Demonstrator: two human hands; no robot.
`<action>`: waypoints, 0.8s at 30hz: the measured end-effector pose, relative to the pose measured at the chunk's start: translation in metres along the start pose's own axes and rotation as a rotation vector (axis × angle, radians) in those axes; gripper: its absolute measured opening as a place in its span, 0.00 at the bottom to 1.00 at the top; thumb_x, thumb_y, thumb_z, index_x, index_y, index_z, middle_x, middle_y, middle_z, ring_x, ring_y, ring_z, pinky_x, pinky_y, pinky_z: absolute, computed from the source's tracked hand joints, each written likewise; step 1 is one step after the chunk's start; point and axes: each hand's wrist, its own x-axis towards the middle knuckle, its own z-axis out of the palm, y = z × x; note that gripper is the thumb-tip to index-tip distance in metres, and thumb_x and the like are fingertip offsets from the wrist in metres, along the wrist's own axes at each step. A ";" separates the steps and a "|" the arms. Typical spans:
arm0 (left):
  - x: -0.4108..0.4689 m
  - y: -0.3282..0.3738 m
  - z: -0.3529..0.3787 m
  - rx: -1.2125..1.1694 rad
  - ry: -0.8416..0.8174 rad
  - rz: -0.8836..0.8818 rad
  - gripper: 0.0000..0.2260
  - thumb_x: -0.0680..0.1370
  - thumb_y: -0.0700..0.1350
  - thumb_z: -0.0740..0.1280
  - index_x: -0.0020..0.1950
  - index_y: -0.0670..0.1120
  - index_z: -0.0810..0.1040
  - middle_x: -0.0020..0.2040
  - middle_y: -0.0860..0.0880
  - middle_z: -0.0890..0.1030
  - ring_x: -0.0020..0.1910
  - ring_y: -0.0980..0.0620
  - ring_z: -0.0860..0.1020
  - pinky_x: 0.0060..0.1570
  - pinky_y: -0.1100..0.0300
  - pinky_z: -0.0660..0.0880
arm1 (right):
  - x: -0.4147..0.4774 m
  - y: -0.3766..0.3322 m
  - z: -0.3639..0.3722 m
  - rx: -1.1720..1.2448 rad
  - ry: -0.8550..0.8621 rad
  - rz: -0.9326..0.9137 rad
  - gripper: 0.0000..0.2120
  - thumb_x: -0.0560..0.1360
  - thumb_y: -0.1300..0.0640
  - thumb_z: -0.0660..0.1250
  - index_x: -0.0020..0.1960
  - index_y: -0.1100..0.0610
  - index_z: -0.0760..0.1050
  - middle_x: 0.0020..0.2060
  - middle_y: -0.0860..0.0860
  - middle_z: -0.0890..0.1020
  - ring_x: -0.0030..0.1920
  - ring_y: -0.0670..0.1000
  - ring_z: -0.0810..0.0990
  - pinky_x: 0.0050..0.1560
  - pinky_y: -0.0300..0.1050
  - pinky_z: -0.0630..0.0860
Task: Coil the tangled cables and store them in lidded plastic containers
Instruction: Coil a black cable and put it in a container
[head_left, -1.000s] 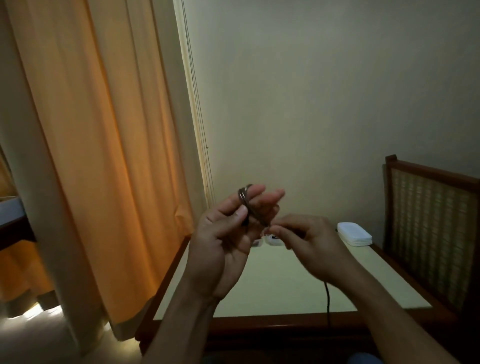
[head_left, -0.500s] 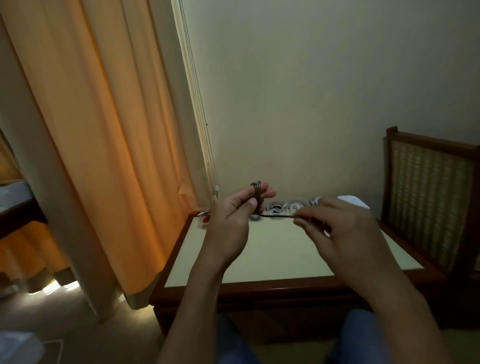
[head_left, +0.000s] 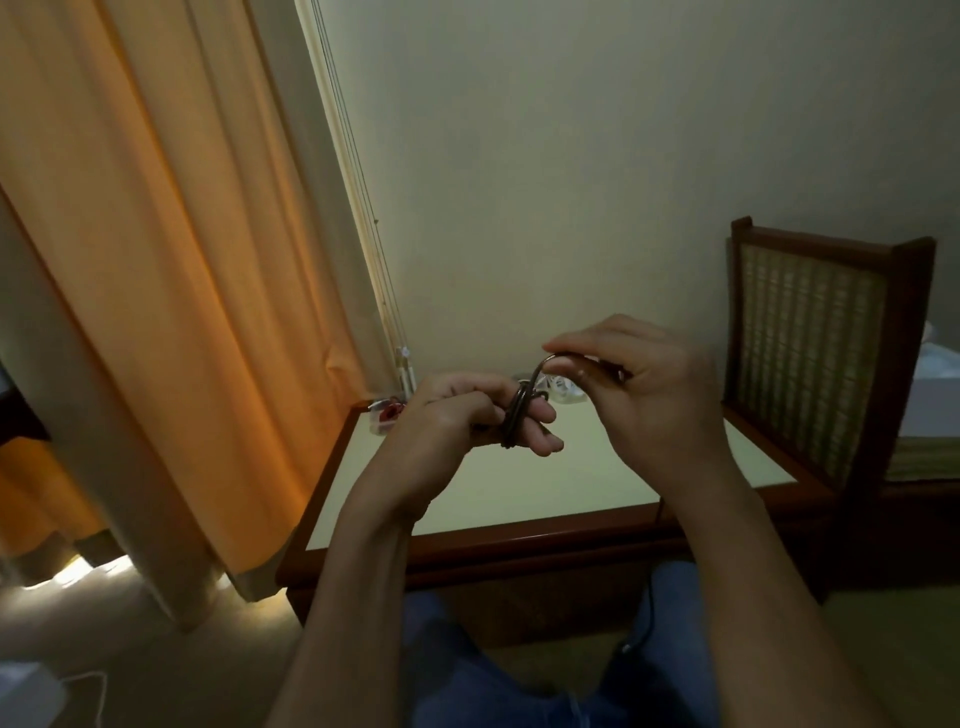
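A thin dark cable (head_left: 515, 415) is wound in several loops round the fingers of my left hand (head_left: 467, 415), which is held over the small table (head_left: 519, 488). My right hand (head_left: 639, 379) pinches the free strand just above and to the right, and the strand arcs from that pinch down to the coil. The rest of the cable hangs past the table's front edge toward my lap. Behind my hands, at the table's back edge, sit white cables in a clear container (head_left: 558, 389), partly hidden.
A small clear container with something red inside (head_left: 387, 413) stands at the table's back left corner. An orange curtain (head_left: 156, 260) hangs on the left, and a wooden chair with a woven back (head_left: 810, 353) stands at the right. My legs in blue jeans (head_left: 467, 670) are below.
My right hand has risen and come closer to my left hand, carrying the strand up over the coil. The view has tilted down, showing more of the table front and my legs.
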 end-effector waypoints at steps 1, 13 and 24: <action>-0.001 0.000 0.001 -0.070 -0.014 0.014 0.18 0.75 0.35 0.54 0.52 0.35 0.82 0.41 0.35 0.84 0.51 0.38 0.85 0.58 0.52 0.79 | 0.000 0.001 0.001 0.062 -0.009 0.032 0.06 0.77 0.61 0.73 0.53 0.56 0.86 0.44 0.47 0.85 0.44 0.43 0.82 0.45 0.34 0.74; 0.005 0.011 0.023 -0.731 0.074 0.270 0.17 0.81 0.32 0.53 0.65 0.31 0.76 0.59 0.32 0.82 0.67 0.37 0.78 0.66 0.51 0.77 | -0.016 -0.003 0.016 0.407 -0.274 0.362 0.11 0.82 0.56 0.66 0.47 0.44 0.84 0.29 0.49 0.78 0.28 0.45 0.72 0.31 0.43 0.70; 0.014 0.011 0.015 -0.010 0.399 0.233 0.18 0.86 0.36 0.57 0.67 0.55 0.76 0.63 0.57 0.84 0.70 0.58 0.75 0.74 0.47 0.69 | -0.012 -0.024 -0.012 -0.142 -0.286 0.055 0.05 0.78 0.52 0.70 0.52 0.49 0.84 0.39 0.41 0.82 0.38 0.42 0.77 0.40 0.43 0.78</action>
